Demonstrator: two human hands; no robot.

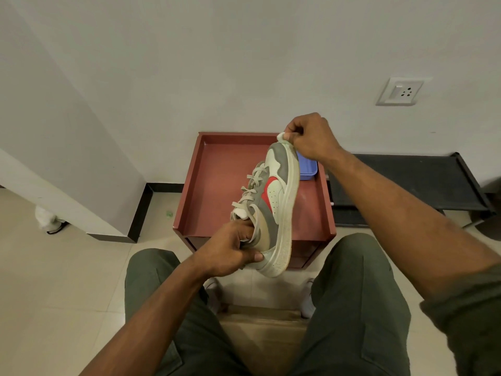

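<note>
— Why hold it sideways?
— Likely to steady it. The left hand (233,248) grips the shoe (273,202) by the heel collar, sole facing three o'clock.
— And beyond?
— Toward twelve o'clock, the right hand (311,139) pinches a white wipe (280,137) at the toe, above the red stand (217,172).

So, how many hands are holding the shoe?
2. The left hand grips the shoe at its heel opening, near the person; the right hand holds its toe end, above the red tray. No other hand shows.
</note>
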